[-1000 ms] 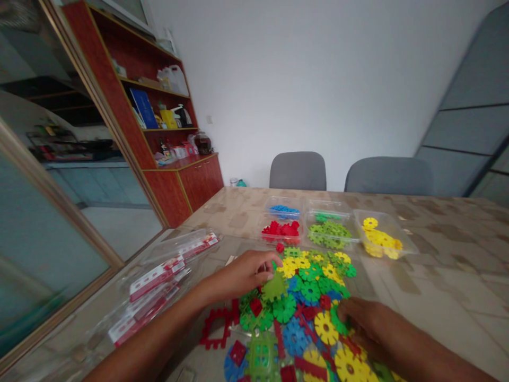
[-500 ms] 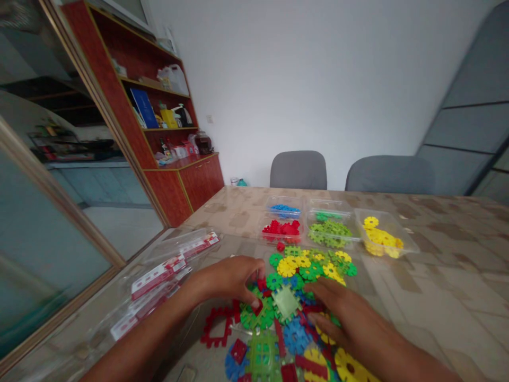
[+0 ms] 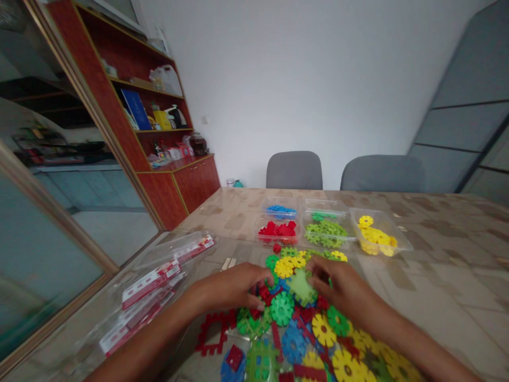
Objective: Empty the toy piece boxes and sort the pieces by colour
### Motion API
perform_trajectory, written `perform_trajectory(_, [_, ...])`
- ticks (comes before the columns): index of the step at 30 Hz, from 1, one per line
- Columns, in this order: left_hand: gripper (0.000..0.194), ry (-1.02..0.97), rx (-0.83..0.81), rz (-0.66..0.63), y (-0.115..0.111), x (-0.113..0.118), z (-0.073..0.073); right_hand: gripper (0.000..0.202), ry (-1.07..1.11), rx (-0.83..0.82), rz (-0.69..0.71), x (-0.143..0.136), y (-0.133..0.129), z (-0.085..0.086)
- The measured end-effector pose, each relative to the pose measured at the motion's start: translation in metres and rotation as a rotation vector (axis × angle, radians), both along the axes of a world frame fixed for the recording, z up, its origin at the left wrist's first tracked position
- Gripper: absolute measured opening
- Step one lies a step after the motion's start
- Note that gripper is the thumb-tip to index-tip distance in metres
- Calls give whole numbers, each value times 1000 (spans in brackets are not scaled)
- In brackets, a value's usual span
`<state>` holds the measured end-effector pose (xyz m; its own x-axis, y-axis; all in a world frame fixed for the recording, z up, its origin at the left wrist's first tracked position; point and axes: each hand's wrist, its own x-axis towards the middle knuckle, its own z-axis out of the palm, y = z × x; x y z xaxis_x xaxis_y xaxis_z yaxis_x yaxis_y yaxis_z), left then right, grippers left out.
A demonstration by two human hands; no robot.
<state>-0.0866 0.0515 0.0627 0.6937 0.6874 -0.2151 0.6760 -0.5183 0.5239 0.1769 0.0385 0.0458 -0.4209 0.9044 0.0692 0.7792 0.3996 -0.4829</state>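
Observation:
A mixed pile of plastic building pieces lies in front of me. My right hand (image 3: 338,278) pinches the edge of a pale green square piece with notched sides (image 3: 301,288), which looks tilted and slightly blurred. At the pile's left side is my left hand (image 3: 244,286), its thumb and forefinger curved and apart around small red pieces (image 3: 264,293). Below the square lies a green flower-shaped disc (image 3: 282,309). Nearer me are a blue disc (image 3: 294,342), a yellow disc (image 3: 324,330) and a green lattice square (image 3: 261,363). A red toothed frame (image 3: 211,335) lies left of the pile.
Behind the pile stand clear boxes with blue pieces (image 3: 281,211), red pieces (image 3: 277,232), green pieces (image 3: 326,233) and yellow pieces (image 3: 376,239). Flattened plastic packaging (image 3: 153,281) lies on the left of the table. Two grey chairs (image 3: 294,170) stand at the far side.
My right hand has moved up and taken hold of the pale green square, shifting it away and to the right. The green disc beneath now shows. My left hand has opened a little near the red pieces.

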Motion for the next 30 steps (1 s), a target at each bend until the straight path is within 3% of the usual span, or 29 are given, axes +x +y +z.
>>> perform_trajectory(3, [36, 8, -5, 22, -1, 0, 0, 10, -69, 31, -143, 35, 26, 2])
perform_trajectory(8, [33, -4, -35, 9, 2, -3, 0, 13, -214, 9, -357, 64, 45, -23])
perform_trajectory(12, [30, -35, -45, -1, 7, -8, -1, 15, -235, 2, -364, 65, 45, -34])
perform_trajectory(18, [28, -7, -43, -8, 9, -9, -1, 16, -160, 23, -329, 66, 51, -38])
perform_trajectory(21, [28, -25, -47, -4, 10, -10, -1, 15, -89, 36, -259, 66, 50, -29])
perform_trajectory(24, [33, 5, -60, 2, 10, -13, 0, 10, -12, 72, -195, 69, 51, -8])
perform_trajectory(27, [47, 105, -23, -26, 7, -12, 2, 15, 37, 165, -254, 74, 65, 14])
perform_trajectory(30, [52, 148, 32, -54, 3, -8, 3, 19, 54, 225, -356, 74, 92, 25])
